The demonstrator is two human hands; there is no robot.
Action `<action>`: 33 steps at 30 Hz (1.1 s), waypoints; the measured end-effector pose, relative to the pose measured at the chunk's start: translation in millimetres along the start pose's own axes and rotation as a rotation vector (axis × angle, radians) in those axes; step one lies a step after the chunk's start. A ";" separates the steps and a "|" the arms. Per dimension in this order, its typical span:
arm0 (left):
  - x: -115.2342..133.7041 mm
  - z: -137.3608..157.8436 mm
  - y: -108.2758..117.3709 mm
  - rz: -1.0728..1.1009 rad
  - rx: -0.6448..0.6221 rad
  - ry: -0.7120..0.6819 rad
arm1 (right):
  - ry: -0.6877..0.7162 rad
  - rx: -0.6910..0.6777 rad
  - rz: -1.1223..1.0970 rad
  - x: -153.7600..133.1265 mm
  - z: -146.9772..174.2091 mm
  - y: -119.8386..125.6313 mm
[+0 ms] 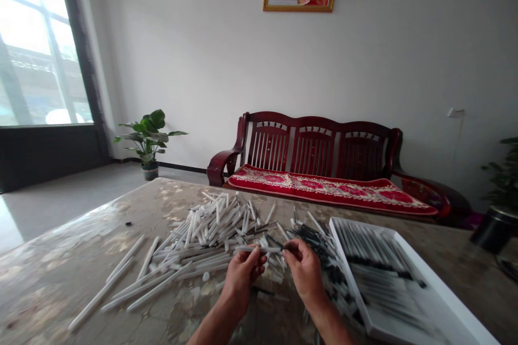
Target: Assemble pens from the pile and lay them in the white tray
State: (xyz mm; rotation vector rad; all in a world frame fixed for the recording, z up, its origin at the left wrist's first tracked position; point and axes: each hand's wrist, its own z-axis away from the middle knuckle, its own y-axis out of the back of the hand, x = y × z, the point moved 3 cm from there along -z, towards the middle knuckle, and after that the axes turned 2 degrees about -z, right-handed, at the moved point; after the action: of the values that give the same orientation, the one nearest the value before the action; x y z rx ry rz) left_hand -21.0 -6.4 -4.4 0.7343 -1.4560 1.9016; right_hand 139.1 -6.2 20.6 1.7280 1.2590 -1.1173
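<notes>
My left hand [243, 272] pinches a slim white pen barrel [267, 249] between thumb and fingers, held level just above the table. My right hand [302, 268] is closed at the barrel's right end, its fingertips on a small dark piece that they mostly hide. Whether that piece is joined to the barrel I cannot tell. Beyond and left of my hands lies a heap of white pen barrels [210, 226], with several loose ones nearer the left. Black pen parts [309, 237] are heaped behind and beside my right hand.
On the right a shallow white tray [351, 277] holds rows of pens with dark ends, blurred. A patterned cover lies over the table [162, 323]. Behind it stand a red wooden bench [315, 145] and a potted plant [150, 171]; another plant pot [491, 229] is at right.
</notes>
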 end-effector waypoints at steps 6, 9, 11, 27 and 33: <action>1.9 0.7 1.5 -0.057 -0.031 -0.056 | -0.031 -0.058 -0.006 4.8 -1.0 0.5; 1.3 0.0 3.9 -0.069 -0.006 -0.059 | 0.012 -0.114 0.078 3.4 -0.3 1.3; 1.1 -0.4 4.9 -0.067 0.009 -0.042 | 0.031 -0.128 0.112 2.1 0.5 1.1; 0.0 2.3 1.5 -0.021 -0.007 -0.002 | -0.021 -0.140 0.098 4.1 1.6 0.2; 0.9 6.5 -0.1 -0.054 -0.013 -0.048 | 0.202 -0.151 0.438 -7.0 4.9 3.4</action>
State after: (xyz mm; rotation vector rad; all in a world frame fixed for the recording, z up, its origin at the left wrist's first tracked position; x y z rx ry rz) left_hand -21.2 -12.5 -2.1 0.8101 -1.4621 1.8437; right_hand 140.2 -13.9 25.5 1.9126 0.9804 -0.5919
